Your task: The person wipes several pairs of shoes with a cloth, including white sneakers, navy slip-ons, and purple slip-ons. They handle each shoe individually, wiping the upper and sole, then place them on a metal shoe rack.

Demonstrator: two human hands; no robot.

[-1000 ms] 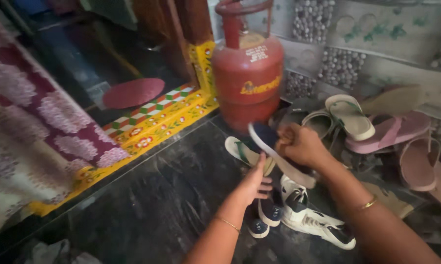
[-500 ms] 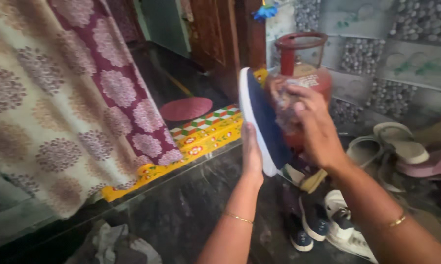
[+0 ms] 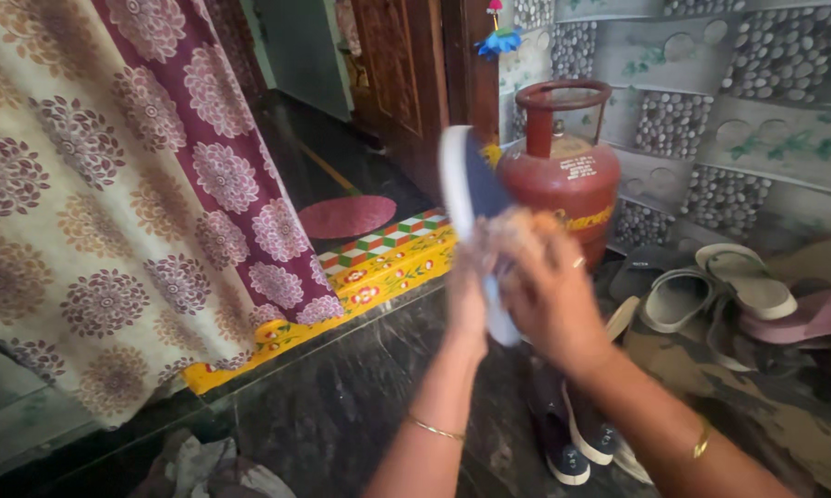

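The navy shoe with a white sole (image 3: 471, 189) stands nearly upright in mid-air at the centre of the view, toe at 12 o'clock, in front of the red gas cylinder (image 3: 563, 175). Against half a second ago it sits slightly lower and the right hand has slid down its face, now blurred with motion. The left hand (image 3: 466, 295) grips the heel end from 7 o'clock, fingers closed round the sole, forearm rising steeply. The right hand (image 3: 544, 286) presses a pale crumpled cloth (image 3: 512, 231) against the shoe from 4 o'clock, fingers curled on it. Below, at 5 o'clock, dark sneakers (image 3: 572, 438) lie on the black floor (image 3: 341, 406); sandals (image 3: 719, 286) lie at 3 o'clock.
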